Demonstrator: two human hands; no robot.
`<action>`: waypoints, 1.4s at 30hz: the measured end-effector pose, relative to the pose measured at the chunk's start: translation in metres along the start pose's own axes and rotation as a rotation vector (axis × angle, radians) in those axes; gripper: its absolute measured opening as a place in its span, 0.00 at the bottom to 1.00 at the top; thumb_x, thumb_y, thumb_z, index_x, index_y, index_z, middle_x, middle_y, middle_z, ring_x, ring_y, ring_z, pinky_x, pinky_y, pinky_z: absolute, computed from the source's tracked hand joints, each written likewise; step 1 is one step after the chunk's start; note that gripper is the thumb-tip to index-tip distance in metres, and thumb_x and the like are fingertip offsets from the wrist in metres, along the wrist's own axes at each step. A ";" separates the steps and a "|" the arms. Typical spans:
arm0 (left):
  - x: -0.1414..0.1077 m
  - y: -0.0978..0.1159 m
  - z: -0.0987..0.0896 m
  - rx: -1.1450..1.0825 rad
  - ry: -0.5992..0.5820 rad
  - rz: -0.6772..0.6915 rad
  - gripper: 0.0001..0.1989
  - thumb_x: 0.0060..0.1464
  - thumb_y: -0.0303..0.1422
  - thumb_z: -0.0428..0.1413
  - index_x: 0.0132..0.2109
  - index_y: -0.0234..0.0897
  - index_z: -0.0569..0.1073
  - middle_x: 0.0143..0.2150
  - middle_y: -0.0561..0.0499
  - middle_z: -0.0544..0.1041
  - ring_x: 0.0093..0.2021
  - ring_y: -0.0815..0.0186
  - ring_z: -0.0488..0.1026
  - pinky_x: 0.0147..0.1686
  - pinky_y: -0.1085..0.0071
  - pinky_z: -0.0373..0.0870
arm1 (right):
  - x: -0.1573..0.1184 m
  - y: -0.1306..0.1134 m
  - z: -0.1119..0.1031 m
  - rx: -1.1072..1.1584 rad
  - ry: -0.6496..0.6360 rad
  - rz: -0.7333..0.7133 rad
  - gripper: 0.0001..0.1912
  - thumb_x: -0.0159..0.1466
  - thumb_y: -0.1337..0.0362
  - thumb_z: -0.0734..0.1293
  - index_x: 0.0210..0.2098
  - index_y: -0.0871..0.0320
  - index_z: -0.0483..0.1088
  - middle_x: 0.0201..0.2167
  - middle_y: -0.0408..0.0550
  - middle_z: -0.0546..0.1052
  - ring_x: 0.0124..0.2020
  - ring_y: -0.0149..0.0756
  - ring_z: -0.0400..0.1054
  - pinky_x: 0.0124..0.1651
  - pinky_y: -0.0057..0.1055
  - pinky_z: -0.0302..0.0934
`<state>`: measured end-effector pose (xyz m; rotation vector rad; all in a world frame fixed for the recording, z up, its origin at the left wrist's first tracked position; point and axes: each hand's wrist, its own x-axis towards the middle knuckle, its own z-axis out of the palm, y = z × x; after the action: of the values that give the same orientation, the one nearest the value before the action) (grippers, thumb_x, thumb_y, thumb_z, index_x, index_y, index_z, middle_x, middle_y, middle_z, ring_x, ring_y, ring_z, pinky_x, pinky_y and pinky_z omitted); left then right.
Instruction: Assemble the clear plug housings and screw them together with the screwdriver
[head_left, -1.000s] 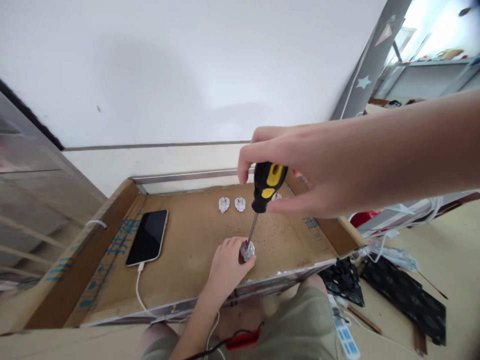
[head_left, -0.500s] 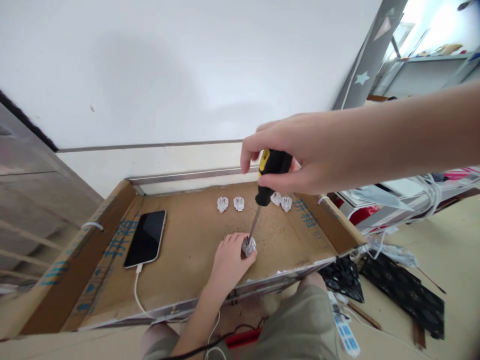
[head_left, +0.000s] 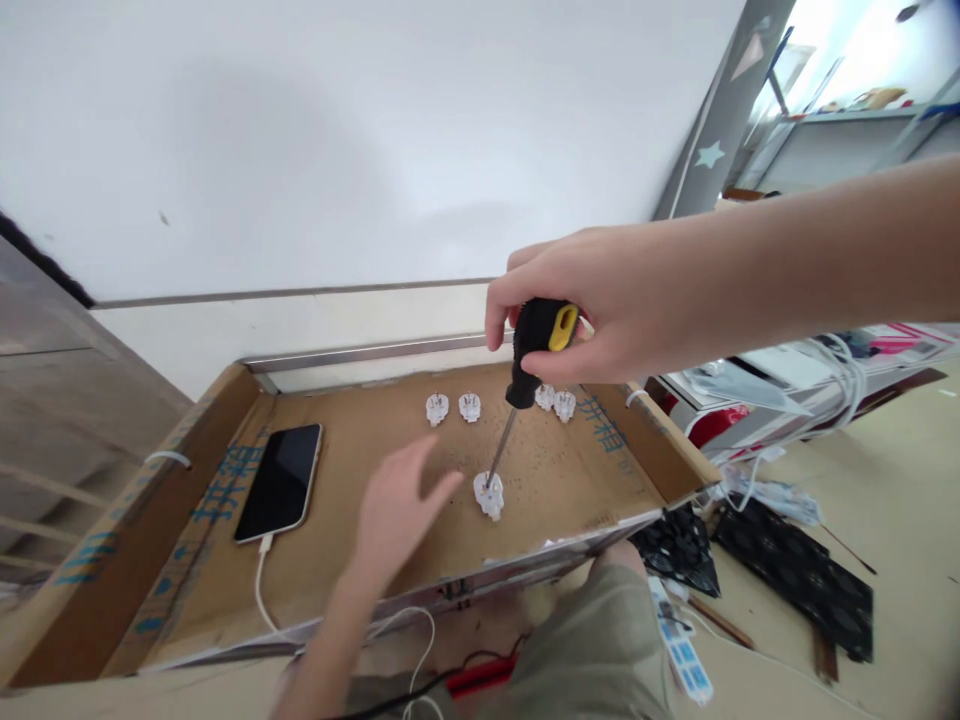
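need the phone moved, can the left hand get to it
Probably yes: the left hand is open just beside the phone, with nothing standing between them on the cardboard tray.

Screwdriver (head_left: 534,352) tip on clear plug (head_left: 489,497)

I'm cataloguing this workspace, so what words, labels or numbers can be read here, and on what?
Left wall of the cardboard tray: blue characters, apparently Chinese, too blurred to quote.
Right wall of the tray: similar blue characters, too blurred to quote.
White power strip: blue markings, too small to read.
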<state>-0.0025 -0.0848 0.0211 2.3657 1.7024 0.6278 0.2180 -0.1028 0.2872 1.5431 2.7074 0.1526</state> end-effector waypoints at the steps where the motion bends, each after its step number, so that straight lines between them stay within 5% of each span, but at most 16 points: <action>1: 0.004 -0.020 -0.011 0.080 0.080 -0.069 0.26 0.57 0.47 0.47 0.58 0.37 0.62 0.58 0.44 0.67 0.58 0.54 0.62 0.56 0.59 0.58 | -0.002 0.000 -0.001 0.017 -0.025 0.003 0.11 0.58 0.59 0.66 0.41 0.44 0.69 0.34 0.36 0.71 0.28 0.23 0.63 0.33 0.25 0.54; 4: 0.013 -0.084 -0.038 0.311 0.174 -0.376 0.30 0.57 0.47 0.47 0.59 0.30 0.60 0.60 0.37 0.63 0.58 0.46 0.61 0.55 0.55 0.59 | -0.007 -0.001 -0.003 0.043 -0.053 0.002 0.10 0.58 0.60 0.65 0.41 0.46 0.69 0.34 0.37 0.71 0.29 0.24 0.63 0.33 0.26 0.52; 6: 0.016 -0.113 -0.048 0.386 0.096 -0.565 0.32 0.57 0.48 0.46 0.60 0.29 0.56 0.59 0.35 0.63 0.57 0.42 0.61 0.53 0.53 0.60 | -0.009 -0.002 -0.004 0.046 -0.059 -0.028 0.10 0.57 0.59 0.66 0.40 0.46 0.69 0.34 0.37 0.71 0.29 0.24 0.63 0.33 0.26 0.51; 9: 0.018 -0.126 -0.052 0.376 -0.071 -0.603 0.37 0.56 0.51 0.44 0.63 0.28 0.50 0.58 0.31 0.62 0.56 0.40 0.62 0.51 0.51 0.61 | -0.009 -0.002 -0.003 0.033 -0.060 -0.031 0.11 0.56 0.59 0.67 0.40 0.44 0.69 0.34 0.35 0.70 0.27 0.22 0.62 0.32 0.25 0.51; 16: 0.023 -0.106 -0.050 0.312 -0.068 -0.638 0.38 0.57 0.51 0.41 0.65 0.30 0.44 0.64 0.33 0.52 0.56 0.35 0.59 0.50 0.48 0.61 | -0.008 -0.001 -0.002 0.028 -0.036 -0.030 0.10 0.56 0.60 0.66 0.39 0.46 0.70 0.34 0.35 0.68 0.25 0.20 0.60 0.31 0.24 0.50; 22: 0.019 -0.098 -0.044 0.371 0.029 -0.576 0.33 0.58 0.46 0.43 0.63 0.29 0.50 0.65 0.32 0.50 0.57 0.37 0.59 0.51 0.46 0.59 | -0.007 -0.004 -0.002 0.037 -0.020 -0.032 0.09 0.57 0.59 0.66 0.38 0.47 0.70 0.33 0.35 0.68 0.24 0.19 0.60 0.30 0.23 0.51; 24: 0.013 -0.077 -0.039 0.382 0.099 -0.447 0.31 0.58 0.45 0.45 0.62 0.29 0.54 0.65 0.32 0.52 0.60 0.40 0.57 0.54 0.46 0.57 | -0.006 -0.007 -0.002 0.058 0.002 -0.040 0.10 0.62 0.56 0.61 0.33 0.52 0.71 0.29 0.35 0.68 0.23 0.18 0.59 0.28 0.23 0.49; 26: 0.007 -0.044 -0.030 0.271 0.107 -0.157 0.27 0.59 0.43 0.45 0.60 0.31 0.58 0.63 0.36 0.58 0.62 0.49 0.56 0.57 0.53 0.56 | -0.004 -0.008 0.000 0.064 0.052 -0.091 0.18 0.66 0.55 0.56 0.29 0.55 0.71 0.25 0.36 0.68 0.22 0.18 0.58 0.26 0.22 0.47; 29: -0.002 0.008 -0.010 0.023 0.011 0.182 0.23 0.59 0.43 0.47 0.58 0.40 0.61 0.58 0.46 0.67 0.58 0.59 0.62 0.57 0.60 0.58 | -0.001 -0.009 0.001 0.111 0.090 -0.089 0.09 0.65 0.60 0.58 0.41 0.50 0.69 0.33 0.34 0.70 0.21 0.16 0.57 0.25 0.22 0.48; 32: -0.004 0.039 0.015 -0.133 -0.115 0.279 0.16 0.59 0.40 0.49 0.51 0.40 0.67 0.50 0.48 0.73 0.50 0.61 0.69 0.49 0.63 0.65 | 0.001 -0.008 0.002 0.192 0.005 0.044 0.17 0.61 0.61 0.63 0.50 0.44 0.62 0.42 0.34 0.69 0.18 0.15 0.56 0.23 0.22 0.51; 36: 0.001 0.041 0.036 -0.190 -0.117 0.246 0.09 0.60 0.35 0.48 0.44 0.39 0.70 0.42 0.49 0.75 0.42 0.62 0.71 0.43 0.65 0.67 | 0.000 -0.003 0.001 0.141 0.050 0.048 0.10 0.61 0.60 0.64 0.43 0.48 0.68 0.36 0.35 0.70 0.21 0.18 0.59 0.24 0.21 0.52; 40: 0.005 0.037 0.038 -0.210 -0.128 0.251 0.07 0.60 0.33 0.49 0.41 0.38 0.70 0.41 0.51 0.75 0.41 0.63 0.70 0.43 0.67 0.66 | -0.001 -0.001 -0.002 0.206 -0.067 0.100 0.23 0.58 0.61 0.66 0.52 0.44 0.60 0.35 0.36 0.71 0.16 0.17 0.57 0.19 0.22 0.50; 42: 0.006 0.038 0.036 -0.189 -0.138 0.257 0.06 0.60 0.33 0.49 0.40 0.38 0.70 0.40 0.51 0.75 0.40 0.63 0.70 0.41 0.67 0.66 | -0.001 -0.001 -0.003 0.147 -0.077 0.104 0.21 0.58 0.56 0.66 0.50 0.45 0.62 0.32 0.36 0.71 0.16 0.18 0.58 0.19 0.22 0.49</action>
<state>0.0475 -0.0879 0.0039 2.4458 1.2371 0.6163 0.2177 -0.1041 0.2897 1.6908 2.6334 -0.1043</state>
